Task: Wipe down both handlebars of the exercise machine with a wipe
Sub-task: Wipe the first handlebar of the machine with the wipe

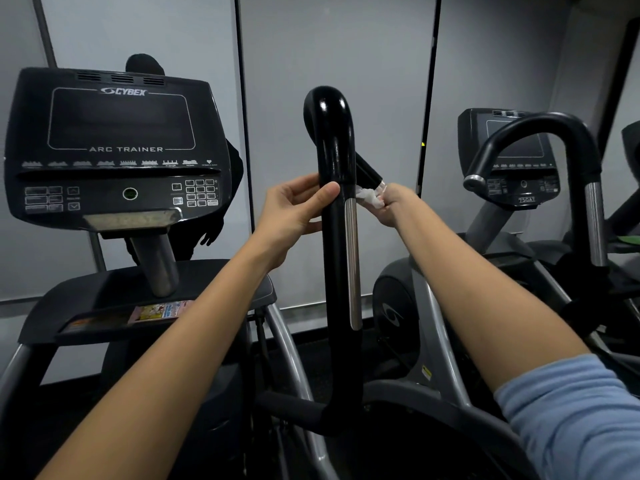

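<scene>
A glossy black handlebar [337,244] with a silver strip rises upright in the middle of the view and hooks over at its top. My left hand [294,211] rests against its left side with the thumb on the bar, fingers loosely curled around it. My right hand [393,206] is just right of the bar, closed on a crumpled white wipe [369,196] pressed to the bar's right edge, beside the hooked end that points down behind. The machine's other handlebar is not visible.
The Cybex Arc Trainer console [117,147] stands at left on its grey post, above a tray holding a leaflet [162,310]. A second machine with its own curved handlebar [540,143] and console stands at right. Grey wall panels are behind.
</scene>
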